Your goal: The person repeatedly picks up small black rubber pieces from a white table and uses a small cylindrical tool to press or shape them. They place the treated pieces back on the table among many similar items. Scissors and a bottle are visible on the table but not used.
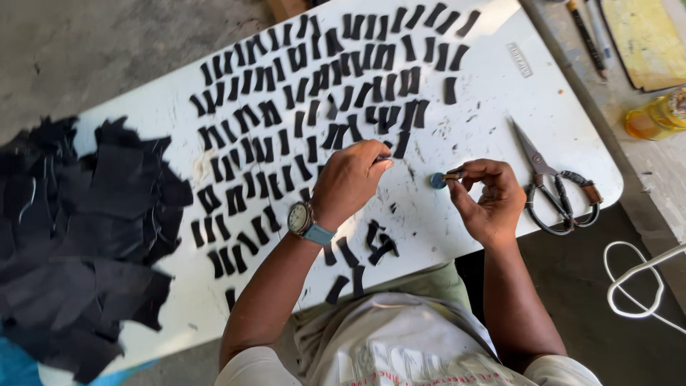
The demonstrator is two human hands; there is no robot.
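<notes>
Clearly the left hand [349,180] pinches a thin black strip [384,159]; it looks light, soft and limp, best held at one end. The right hand [488,200] grasps a small blue disc [437,180] by its edge

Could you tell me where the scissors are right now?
The scissors lie on the white board's right end, just right of the right hand.

Rows of black strips [307,107] crowded the white board [500,107] from its left edge to the middle. Bare room lay at the right, between the strips and the scissors [554,189]. A heap of black scraps [78,236] blocked the left end.
</notes>
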